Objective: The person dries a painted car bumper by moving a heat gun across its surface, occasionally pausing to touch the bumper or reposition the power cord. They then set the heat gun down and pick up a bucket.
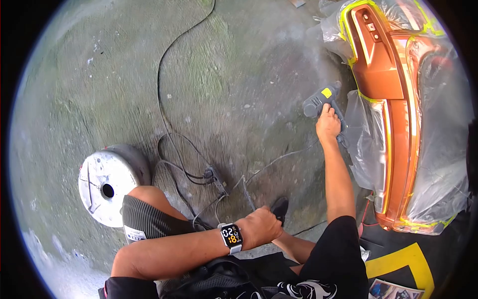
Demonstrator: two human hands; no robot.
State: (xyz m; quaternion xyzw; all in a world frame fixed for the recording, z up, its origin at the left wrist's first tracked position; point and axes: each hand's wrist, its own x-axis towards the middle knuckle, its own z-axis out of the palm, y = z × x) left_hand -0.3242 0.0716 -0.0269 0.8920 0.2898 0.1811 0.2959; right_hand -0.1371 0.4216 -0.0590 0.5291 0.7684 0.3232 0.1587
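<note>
The wristwatch (231,235) reads "02" above, apparently, "18".

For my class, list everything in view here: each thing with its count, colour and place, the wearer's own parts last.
Panel: one, orange, right side
Power tool: one, grey with yellow label, left of panel
Plastic sheeting: count unclear, clear, around panel
Tape: several strips, yellow, along panel edges
Cables: count unclear, dark and grey, across floor
Power strip: one, dark grey, centre
Drum: one, whitish, left
Floor: one, grey-green, throughout
Floor marking: one, yellow, lower right
Printed sheet: one, multicoloured, bottom right
Watch: one, black-faced, lower centre
Shoe: one visible, black, lower centre
Shorts: one pair, dark striped, lower left
Shirt: one, black, bottom
Right hand: one, bare, gripping power tool
Left hand: one, bare, lower centre
</note>
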